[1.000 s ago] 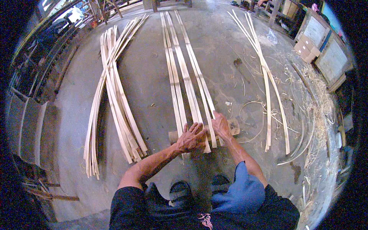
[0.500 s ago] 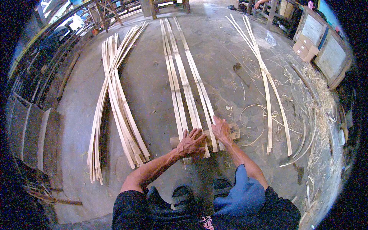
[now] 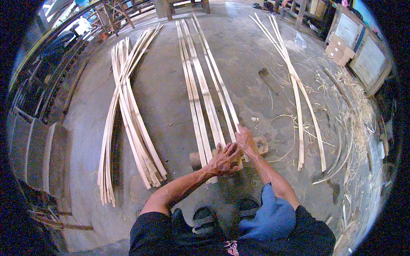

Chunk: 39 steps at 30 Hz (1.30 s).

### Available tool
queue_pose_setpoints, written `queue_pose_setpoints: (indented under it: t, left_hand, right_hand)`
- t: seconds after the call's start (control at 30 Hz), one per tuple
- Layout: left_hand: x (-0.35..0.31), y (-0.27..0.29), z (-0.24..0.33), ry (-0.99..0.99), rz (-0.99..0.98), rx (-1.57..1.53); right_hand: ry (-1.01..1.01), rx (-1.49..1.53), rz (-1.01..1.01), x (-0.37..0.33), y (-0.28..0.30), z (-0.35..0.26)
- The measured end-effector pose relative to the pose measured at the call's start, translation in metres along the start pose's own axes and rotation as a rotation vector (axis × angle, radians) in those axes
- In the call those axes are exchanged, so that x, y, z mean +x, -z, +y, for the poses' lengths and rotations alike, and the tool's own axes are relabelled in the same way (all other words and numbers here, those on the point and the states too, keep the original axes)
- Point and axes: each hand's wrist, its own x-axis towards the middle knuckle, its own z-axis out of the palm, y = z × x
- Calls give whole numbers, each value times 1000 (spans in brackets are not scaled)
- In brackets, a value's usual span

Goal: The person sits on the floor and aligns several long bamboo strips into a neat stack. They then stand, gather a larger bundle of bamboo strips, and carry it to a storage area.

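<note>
Several long pale bamboo strips [image 3: 209,102] lie lengthwise in front of me, their near ends resting across a short wooden log [image 3: 261,146]. My left hand [image 3: 224,160] is laid over the near ends with its fingers spread, touching the middle and right strips. Just right of it, my right hand [image 3: 246,140] is closed around the near part of the rightmost bamboo strip [image 3: 232,114]. Its thumb and fingertips are partly hidden. The strip ends under my left hand are covered.
On the left lies a large crossed bundle of strips [image 3: 136,128]; a smaller crossed group [image 3: 297,106] lies on the right. Curly shavings [image 3: 356,102] heap along the right side, near a cardboard box [image 3: 339,50]. My sandalled feet [image 3: 205,216] are just below the log.
My left hand has slid right along the strip ends, closer to my right hand. The right-hand strips have shifted slightly and show a wider gap. My right hand has barely moved.
</note>
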Motion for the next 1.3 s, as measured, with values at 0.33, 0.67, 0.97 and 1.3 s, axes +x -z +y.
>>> queue_pose_setpoints:
  t: [0.33,0.67,0.97,1.3]
  left_hand:
    - [1,-5,-6,-66,55,-76]
    - [-9,7,8,-48,41,-133]
    - [-12,9,8,8,-6,-57]
    - [-17,6,18,79,-20,-57]
  right_hand:
    - [-51,335,-81,-1,-3,3]
    - [127,-67,-163,-6,3,-5]
    - [50,18,-122,-8,4,-6]
    - [-146,62,-250,-2,3,-3]
